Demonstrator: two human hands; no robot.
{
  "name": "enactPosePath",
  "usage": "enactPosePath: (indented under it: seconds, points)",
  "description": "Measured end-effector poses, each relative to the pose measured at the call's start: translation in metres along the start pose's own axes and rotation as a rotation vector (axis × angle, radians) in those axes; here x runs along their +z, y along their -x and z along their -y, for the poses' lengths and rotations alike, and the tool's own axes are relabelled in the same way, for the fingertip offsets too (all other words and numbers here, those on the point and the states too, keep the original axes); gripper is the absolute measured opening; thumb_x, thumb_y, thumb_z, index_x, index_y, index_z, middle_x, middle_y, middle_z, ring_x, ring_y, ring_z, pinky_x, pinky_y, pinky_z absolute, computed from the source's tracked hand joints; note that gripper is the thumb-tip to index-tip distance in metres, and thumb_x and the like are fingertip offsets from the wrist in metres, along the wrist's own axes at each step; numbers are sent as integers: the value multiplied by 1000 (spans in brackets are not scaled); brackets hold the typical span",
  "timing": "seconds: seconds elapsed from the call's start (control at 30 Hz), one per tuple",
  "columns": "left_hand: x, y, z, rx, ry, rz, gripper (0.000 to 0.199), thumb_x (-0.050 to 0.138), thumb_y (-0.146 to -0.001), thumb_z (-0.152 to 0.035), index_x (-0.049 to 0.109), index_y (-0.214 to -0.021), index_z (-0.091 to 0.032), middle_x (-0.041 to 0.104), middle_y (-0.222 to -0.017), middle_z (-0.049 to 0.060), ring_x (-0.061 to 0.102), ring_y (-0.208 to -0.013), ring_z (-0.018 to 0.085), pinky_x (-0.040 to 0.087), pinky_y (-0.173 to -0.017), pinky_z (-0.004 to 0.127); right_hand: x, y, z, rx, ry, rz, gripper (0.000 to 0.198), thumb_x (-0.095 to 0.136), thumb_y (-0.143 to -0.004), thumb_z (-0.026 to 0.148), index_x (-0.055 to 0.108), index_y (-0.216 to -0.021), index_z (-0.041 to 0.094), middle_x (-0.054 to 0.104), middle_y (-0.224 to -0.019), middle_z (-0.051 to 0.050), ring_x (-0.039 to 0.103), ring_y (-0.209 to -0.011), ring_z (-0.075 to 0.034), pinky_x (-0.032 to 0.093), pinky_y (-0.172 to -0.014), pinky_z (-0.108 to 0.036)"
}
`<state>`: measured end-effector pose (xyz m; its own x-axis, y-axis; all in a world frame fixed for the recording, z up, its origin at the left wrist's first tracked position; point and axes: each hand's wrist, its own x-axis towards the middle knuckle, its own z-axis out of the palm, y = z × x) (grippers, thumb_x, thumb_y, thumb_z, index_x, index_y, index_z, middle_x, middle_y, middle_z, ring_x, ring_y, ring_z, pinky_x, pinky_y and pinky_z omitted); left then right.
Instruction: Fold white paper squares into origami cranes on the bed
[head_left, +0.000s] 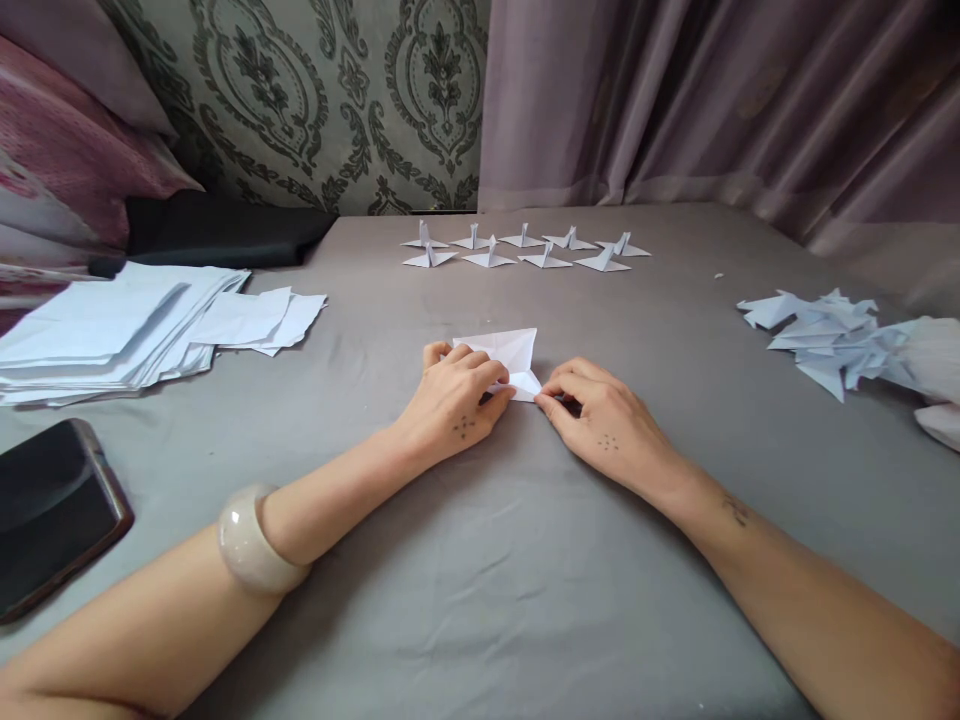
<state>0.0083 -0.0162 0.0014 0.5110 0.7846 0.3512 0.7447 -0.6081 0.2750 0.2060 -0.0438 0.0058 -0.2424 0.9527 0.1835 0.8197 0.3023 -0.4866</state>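
A partly folded sheet of white paper [514, 350] lies on the grey cloth in front of me, creased, with its near edge turned up. My left hand [461, 388] rests over its left side, thumb and fingers closed on the near fold and hiding part of it. At the paper's near right corner, my right hand [596, 410] pinches the tip between thumb and forefinger. Beyond the paper, several folded paper cranes [491, 255] stand in two rows.
To the left is a stack of white paper [112, 330], with smaller sheets [251, 318] beside it. A phone [56, 515] lies nearer me. A black cloth-like item [225, 228] is behind the stack. On the right, folded paper pieces [832, 335] spill from a whitish bag [937, 360].
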Motion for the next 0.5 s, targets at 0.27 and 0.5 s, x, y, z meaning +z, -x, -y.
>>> enactPosePath:
  seconds: [0.27,0.5]
  points:
    - [0,-4,1,-63,63,34,20,56,-86,-36,63,-77,-19,69,-81,1,58,-83,18,26,-90,41,-4,-2,-1,92,-89,36,13,56,-83,24,64,-74,23,62,-93,0,57,-74,-13,43,-66,-28]
    - [4,-8,1,-129,120,36,18,61,-82,-37,63,-77,-20,69,-80,0,59,-85,19,27,-90,42,2,-1,0,-85,-77,-29,15,53,-84,11,63,-89,21,61,-94,-2,56,-82,-15,44,-70,-27]
